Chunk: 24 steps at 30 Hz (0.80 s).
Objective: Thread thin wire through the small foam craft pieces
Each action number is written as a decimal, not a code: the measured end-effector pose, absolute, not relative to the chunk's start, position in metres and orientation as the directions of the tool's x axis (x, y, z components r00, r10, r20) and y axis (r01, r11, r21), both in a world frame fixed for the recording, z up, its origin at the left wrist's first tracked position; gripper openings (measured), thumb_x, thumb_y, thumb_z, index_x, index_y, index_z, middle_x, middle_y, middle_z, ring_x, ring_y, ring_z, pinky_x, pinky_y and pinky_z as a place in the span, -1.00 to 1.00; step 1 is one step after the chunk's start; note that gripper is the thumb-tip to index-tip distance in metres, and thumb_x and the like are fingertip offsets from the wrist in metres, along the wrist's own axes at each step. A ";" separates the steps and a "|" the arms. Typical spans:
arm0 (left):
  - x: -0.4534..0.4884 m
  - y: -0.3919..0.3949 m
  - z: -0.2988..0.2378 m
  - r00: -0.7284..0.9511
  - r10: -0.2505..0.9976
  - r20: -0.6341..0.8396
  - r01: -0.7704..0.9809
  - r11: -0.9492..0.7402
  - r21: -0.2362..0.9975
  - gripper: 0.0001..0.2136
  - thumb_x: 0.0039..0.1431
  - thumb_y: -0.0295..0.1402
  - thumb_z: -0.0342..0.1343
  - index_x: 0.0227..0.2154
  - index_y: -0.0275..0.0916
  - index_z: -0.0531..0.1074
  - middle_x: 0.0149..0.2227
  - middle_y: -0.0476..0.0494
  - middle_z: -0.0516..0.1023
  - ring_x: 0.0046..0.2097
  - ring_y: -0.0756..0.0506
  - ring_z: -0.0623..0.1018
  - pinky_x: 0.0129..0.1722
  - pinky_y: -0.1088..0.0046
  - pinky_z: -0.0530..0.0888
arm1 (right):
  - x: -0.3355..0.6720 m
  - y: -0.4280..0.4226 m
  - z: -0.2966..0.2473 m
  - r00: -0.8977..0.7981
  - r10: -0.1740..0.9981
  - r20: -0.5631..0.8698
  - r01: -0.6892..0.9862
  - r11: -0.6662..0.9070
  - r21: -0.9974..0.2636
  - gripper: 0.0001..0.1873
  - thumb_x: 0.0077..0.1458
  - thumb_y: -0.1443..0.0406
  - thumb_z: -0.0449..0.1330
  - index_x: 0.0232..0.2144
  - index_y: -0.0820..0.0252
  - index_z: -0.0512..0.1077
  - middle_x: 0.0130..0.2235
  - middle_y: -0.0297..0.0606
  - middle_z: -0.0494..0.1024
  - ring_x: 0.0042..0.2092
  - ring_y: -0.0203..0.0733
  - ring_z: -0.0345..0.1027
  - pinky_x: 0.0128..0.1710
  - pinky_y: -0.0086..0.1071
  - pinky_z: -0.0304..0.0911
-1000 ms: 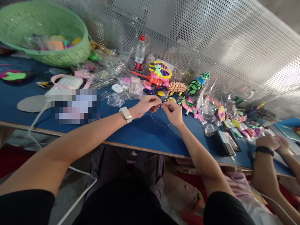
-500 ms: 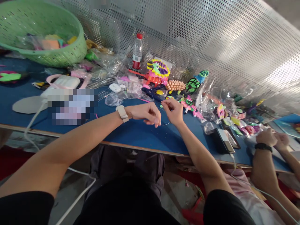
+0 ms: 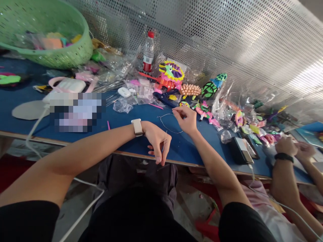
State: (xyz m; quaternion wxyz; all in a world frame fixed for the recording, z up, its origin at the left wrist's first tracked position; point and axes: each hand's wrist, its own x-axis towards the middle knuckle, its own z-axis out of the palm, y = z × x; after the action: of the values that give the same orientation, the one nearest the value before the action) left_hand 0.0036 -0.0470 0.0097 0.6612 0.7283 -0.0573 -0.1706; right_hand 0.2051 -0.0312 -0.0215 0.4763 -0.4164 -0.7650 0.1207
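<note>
My left hand (image 3: 157,139), with a pale watch on its wrist, is over the table's front edge. Its thumb and fingers pinch a thin silvery needle (image 3: 165,139) that points upward across the fingers. My right hand (image 3: 186,118) is held above the blue tabletop, thumb and forefinger pressed together. A fine pale thread (image 3: 165,127) curves in a loose loop beside it and runs to this hand. Exactly where the fingertips grip the thread is too small to make out. Just beyond my right hand lies a colourful foam figure (image 3: 203,109).
A green basket (image 3: 63,57) stands at the back left. Along the perforated metal wall (image 3: 202,43) are a red-capped bottle (image 3: 148,52), dark-handled pliers (image 3: 164,98), foam animals and plastic bags. A black box (image 3: 241,151) lies right, near another person's hands (image 3: 286,147).
My left hand has moved down and toward me, to the table's front edge, and the needle now shows in its fingers. My right hand has barely moved. The thread loop shows more clearly.
</note>
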 end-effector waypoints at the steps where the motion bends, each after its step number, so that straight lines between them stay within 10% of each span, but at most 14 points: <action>1: 0.004 -0.047 0.010 0.935 -0.311 -0.172 0.141 -0.119 0.983 -0.69 0.09 0.06 0.57 -0.26 -0.02 0.85 -0.39 -0.20 0.77 -0.56 -0.15 0.64 -0.75 0.42 0.44 | 0.205 -0.031 -0.021 -0.201 0.748 0.632 0.519 0.629 -0.579 -0.66 0.39 -0.01 0.29 -0.27 0.06 0.69 -0.38 -0.26 0.62 -0.46 -0.24 0.30 -0.35 -0.26 0.34; 10: 0.004 -0.048 0.008 0.988 -0.144 -0.058 0.028 -0.202 0.979 -0.71 -0.04 0.02 0.64 -0.31 0.03 0.85 -0.58 -0.06 0.62 -0.68 -0.08 0.49 -0.76 0.38 0.42 | 0.204 -0.032 -0.021 -0.225 0.763 0.606 0.539 0.616 -0.575 -0.57 0.38 -0.11 0.26 -0.29 0.05 0.68 -0.37 -0.24 0.63 -0.46 -0.23 0.31 -0.38 -0.26 0.33; 17: 0.006 -0.045 0.006 0.952 -0.279 -0.128 0.056 -0.253 0.966 -0.72 0.15 0.01 0.53 -0.15 0.04 0.85 -0.55 -0.04 0.59 -0.65 -0.06 0.46 -0.72 0.40 0.35 | 0.203 -0.033 -0.019 -0.244 0.757 0.606 0.518 0.630 -0.578 -0.57 0.38 -0.10 0.26 -0.30 0.05 0.68 -0.38 -0.24 0.63 -0.46 -0.24 0.32 -0.39 -0.27 0.33; 24: 0.002 -0.046 -0.025 0.989 0.093 0.114 -0.095 -0.188 0.978 -0.57 -0.30 0.01 0.72 -0.31 0.01 0.82 -0.59 0.05 0.53 -0.67 -0.03 0.42 -0.72 0.42 0.30 | 0.203 -0.034 -0.020 -0.215 0.769 0.602 0.512 0.613 -0.601 -0.55 0.36 -0.12 0.28 -0.28 0.07 0.69 -0.37 -0.23 0.65 -0.46 -0.23 0.31 -0.37 -0.26 0.34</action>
State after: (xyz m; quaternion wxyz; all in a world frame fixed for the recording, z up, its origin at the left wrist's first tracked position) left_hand 0.0016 -0.0455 -0.0253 0.6371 0.7673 -0.0006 0.0735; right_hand 0.2028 -0.0337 -0.0200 0.4670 -0.4176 -0.7672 0.1377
